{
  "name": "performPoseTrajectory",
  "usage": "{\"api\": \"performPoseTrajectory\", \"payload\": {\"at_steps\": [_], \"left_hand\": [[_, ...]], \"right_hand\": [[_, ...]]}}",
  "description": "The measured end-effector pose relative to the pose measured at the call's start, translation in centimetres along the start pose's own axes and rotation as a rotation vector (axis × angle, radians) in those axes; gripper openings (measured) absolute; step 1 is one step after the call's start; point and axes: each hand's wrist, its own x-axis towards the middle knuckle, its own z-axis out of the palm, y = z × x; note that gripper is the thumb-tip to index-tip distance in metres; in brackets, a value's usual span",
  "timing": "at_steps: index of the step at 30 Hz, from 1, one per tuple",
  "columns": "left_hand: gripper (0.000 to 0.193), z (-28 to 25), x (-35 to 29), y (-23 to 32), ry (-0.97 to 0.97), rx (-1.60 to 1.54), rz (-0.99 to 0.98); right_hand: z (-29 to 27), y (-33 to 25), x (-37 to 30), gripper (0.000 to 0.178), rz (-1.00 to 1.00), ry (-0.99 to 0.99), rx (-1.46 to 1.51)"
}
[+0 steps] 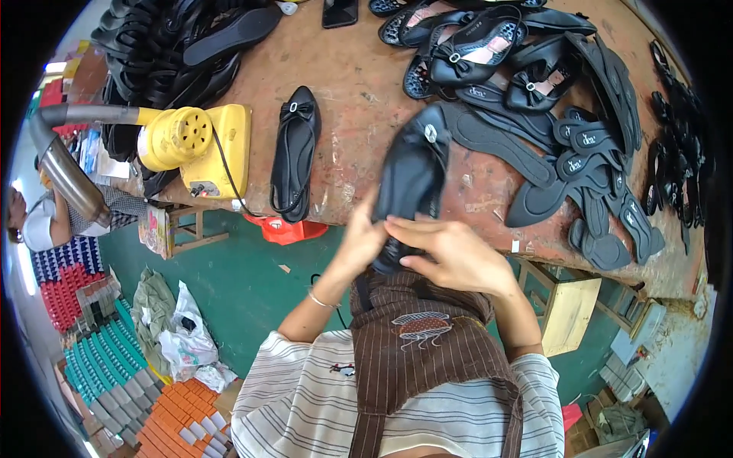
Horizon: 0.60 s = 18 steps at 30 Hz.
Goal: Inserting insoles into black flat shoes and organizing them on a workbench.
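Note:
Both my hands hold a black flat shoe point(411, 179) sole-up over the near edge of the brown worktable point(359, 84). My left hand point(361, 238) grips its heel end from the left. My right hand point(447, 252) wraps over the heel from the right, fingers pointing left. A small round metal ornament shows near the shoe's toe. Another black flat shoe with a bow point(295, 153) lies on the table just left of the held one.
A yellow heat blower point(195, 141) with a metal pipe point(65, 164) sits at the table's left. Black insoles point(588, 164) and finished shoes point(473, 46) crowd the right and back. A dark phone point(340, 11) lies at the far edge. Another person point(34, 217) sits at left.

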Motion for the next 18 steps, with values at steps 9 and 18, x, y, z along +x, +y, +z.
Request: {"api": "performPoseTrajectory", "payload": {"at_steps": [9, 18], "left_hand": [[0.027, -13.9, 7.7, 11.7, 0.412, 0.481, 0.209], [0.031, -18.4, 6.1, 5.9, 0.242, 0.965, 0.072]], "right_hand": [[-5.3, 13.0, -1.5, 0.055, 0.508, 0.730, -0.905], [-6.6, 12.5, -2.4, 0.028, 0.393, 0.611, -0.931]]}}
